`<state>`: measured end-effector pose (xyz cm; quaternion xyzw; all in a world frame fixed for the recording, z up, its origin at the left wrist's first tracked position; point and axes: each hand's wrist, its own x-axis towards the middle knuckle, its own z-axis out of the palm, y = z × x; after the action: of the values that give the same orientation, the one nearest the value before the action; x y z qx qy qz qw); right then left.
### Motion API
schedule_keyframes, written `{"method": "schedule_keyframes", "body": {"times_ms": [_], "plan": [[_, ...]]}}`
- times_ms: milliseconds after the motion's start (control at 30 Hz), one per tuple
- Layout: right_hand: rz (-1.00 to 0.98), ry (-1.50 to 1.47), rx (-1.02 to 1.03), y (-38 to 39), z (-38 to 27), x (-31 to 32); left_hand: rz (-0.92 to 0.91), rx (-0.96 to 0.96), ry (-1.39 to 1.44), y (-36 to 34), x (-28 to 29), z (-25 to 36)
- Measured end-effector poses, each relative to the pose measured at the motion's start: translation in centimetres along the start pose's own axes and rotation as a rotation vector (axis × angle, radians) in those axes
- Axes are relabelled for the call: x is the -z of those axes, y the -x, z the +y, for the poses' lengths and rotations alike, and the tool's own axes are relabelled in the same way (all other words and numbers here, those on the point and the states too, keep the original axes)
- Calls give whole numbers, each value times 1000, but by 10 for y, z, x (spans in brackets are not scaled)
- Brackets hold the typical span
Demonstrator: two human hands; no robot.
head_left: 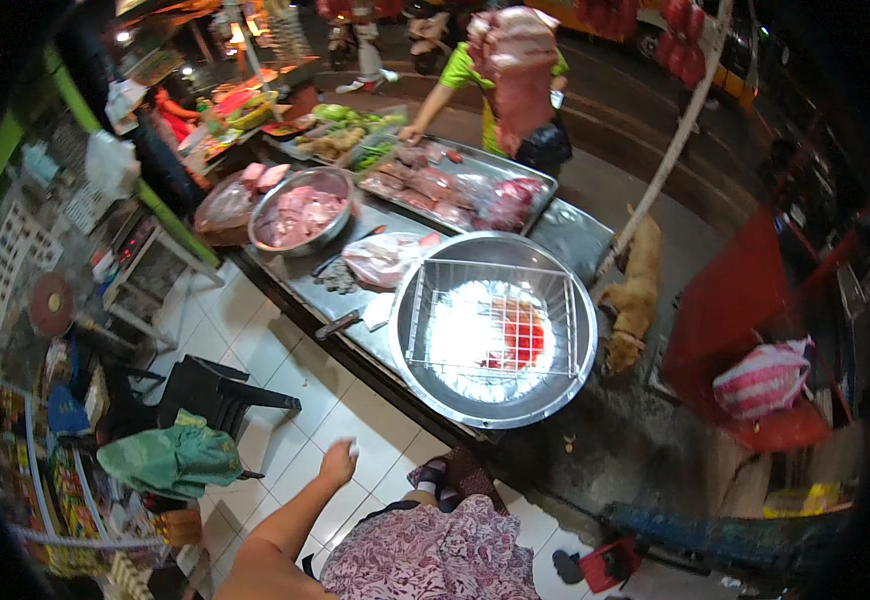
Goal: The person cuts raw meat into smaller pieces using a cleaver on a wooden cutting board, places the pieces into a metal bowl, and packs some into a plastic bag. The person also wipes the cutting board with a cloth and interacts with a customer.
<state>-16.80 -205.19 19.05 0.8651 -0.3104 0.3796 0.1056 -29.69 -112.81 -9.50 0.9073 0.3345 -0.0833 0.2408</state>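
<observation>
My left hand (337, 464) is closed and held out over the white tiled floor, short of the counter. A small white thing (353, 448) sticks out of its fingers, too small to name. My right hand is out of the picture. On the counter ahead stands a wide metal basin (410, 370) with a wire rack (540, 290) in it and something red at the bottom. To its left are a knife (337, 325), a plastic bag of meat (385, 258) and a metal bowl (340, 222) of raw meat pieces.
A metal tray (545, 195) of packed meat and vegetables lies farther back. A person in a yellow-green shirt (455, 70) stands beyond, behind hanging meat (515, 75). A dog (638, 290) is right of the counter; a black stool (215, 390) and green cloth (170, 455) are left.
</observation>
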Motion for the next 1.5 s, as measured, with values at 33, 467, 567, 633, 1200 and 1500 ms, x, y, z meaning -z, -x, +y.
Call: {"method": "schedule_keyframes", "body": {"times_ms": [33,467,567,633,1200,1500], "plan": [[-13,11,29,-1,8,1,175,-118,66,-27,19,31],[-35,40,8,-32,107,11,129,-1034,-237,-134,53,230],[45,-14,-115,-26,70,14,150,-1036,-395,-136,42,224],[84,-27,-156,-21,48,19,159,-1042,-422,-137,40,223],[267,-136,-267,-6,-52,16,229,-1074,-506,-128,39,233],[383,-74,-334,-25,-54,10,-366,-1466,-271,-77,10,301]]}}
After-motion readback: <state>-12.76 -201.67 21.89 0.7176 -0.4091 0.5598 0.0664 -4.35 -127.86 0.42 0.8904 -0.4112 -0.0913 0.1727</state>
